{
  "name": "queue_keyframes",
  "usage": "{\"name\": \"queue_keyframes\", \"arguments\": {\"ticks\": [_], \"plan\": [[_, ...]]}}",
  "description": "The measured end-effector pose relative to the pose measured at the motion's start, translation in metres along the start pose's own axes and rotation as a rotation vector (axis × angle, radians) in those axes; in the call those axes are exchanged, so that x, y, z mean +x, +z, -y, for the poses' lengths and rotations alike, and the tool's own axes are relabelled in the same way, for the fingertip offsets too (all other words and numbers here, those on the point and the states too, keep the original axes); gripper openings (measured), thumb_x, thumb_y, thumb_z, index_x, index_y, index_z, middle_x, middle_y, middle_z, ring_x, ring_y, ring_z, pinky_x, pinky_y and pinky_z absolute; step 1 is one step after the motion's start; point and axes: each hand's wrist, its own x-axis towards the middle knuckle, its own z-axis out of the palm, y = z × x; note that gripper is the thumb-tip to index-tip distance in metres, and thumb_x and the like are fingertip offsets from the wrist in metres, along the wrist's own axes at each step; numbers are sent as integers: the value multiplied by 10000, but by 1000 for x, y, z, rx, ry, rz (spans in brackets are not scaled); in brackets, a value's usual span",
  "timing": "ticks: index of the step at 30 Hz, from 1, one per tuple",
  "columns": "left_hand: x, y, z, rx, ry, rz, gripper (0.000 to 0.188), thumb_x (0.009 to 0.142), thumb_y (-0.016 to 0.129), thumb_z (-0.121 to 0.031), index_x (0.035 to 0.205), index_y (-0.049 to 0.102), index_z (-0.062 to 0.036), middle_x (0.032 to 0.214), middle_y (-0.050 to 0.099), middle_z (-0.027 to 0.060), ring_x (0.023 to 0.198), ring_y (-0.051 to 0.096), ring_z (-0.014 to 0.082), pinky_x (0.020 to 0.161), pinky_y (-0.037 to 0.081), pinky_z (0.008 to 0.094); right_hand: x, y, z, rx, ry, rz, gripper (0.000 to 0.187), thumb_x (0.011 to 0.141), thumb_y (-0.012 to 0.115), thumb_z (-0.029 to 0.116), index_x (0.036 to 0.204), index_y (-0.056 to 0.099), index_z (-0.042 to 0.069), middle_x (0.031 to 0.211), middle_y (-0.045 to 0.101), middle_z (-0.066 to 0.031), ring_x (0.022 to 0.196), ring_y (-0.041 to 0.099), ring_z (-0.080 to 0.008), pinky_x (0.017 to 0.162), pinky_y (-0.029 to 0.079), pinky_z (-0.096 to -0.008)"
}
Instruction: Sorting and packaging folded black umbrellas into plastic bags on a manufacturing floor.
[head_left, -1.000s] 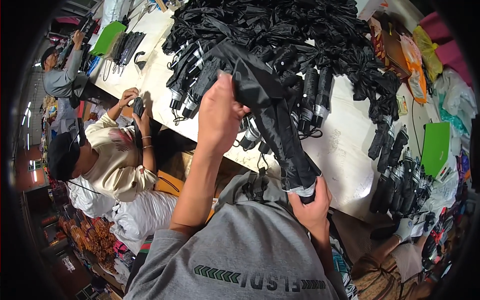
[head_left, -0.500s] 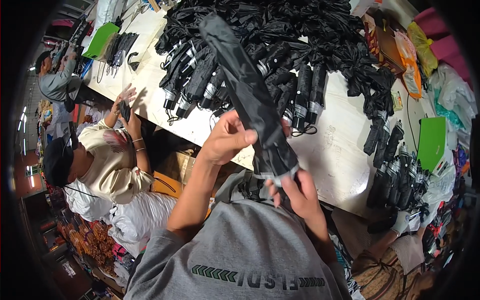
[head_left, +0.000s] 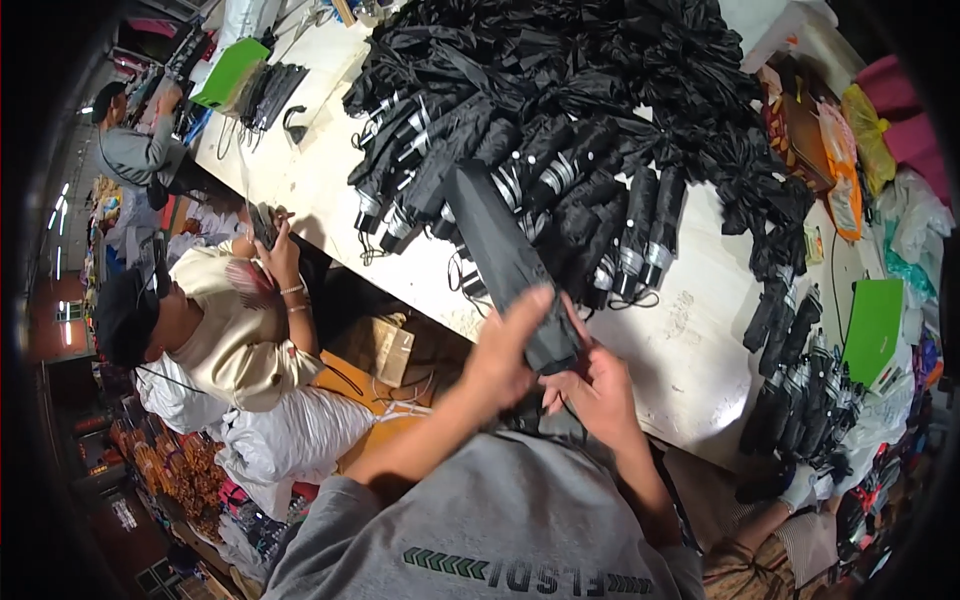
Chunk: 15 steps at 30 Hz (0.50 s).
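A black folded umbrella point(head_left: 495, 225) slants in front of me, its far end up and to the left over the table's edge. My left hand point(head_left: 508, 345), a little blurred, is wrapped round its lower part with the thumb on top. At the near end of the fabric, my right hand point(head_left: 597, 388) grips with bent fingers; the handle there is mostly hidden. Just beyond, rolled black umbrellas point(head_left: 640, 225) with silvery bands and wrist loops lie side by side on the white table point(head_left: 690, 330).
A big heap of loose black umbrellas point(head_left: 560, 55) covers the far table. More rolled umbrellas point(head_left: 800, 405) lie at the right by a green box point(head_left: 873, 335). A co-worker point(head_left: 230, 320) handles a dark item at my left; another person's arm point(head_left: 765, 525) shows at lower right.
The umbrella has come lower, and its fabric looks shorter and more tightly gathered. My left hand has slid down and right, towards my right hand. The co-worker's hands have drawn together.
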Motion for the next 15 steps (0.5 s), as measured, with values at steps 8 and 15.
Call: {"name": "queue_keyframes", "arguments": {"ticks": [8,15], "plan": [[68,-46,-44,704,136,-305,299,930,678,-200,1076,615,53,853,692,123,694,621,185,622,501,288,35,-15,-28,-467,63,-183,321,940,698,154,1209,615,-2,844,719,-100,655,653,-198,622,531,-295],[166,-110,-86,1619,772,-603,659,956,621,-145,1497,326,89,1220,615,319,1006,635,405,885,516,457,54,-31,-38,-797,56,-128,309,946,675,190,1204,627,27,849,732,-108,653,653,-242,614,518,-345]]}}
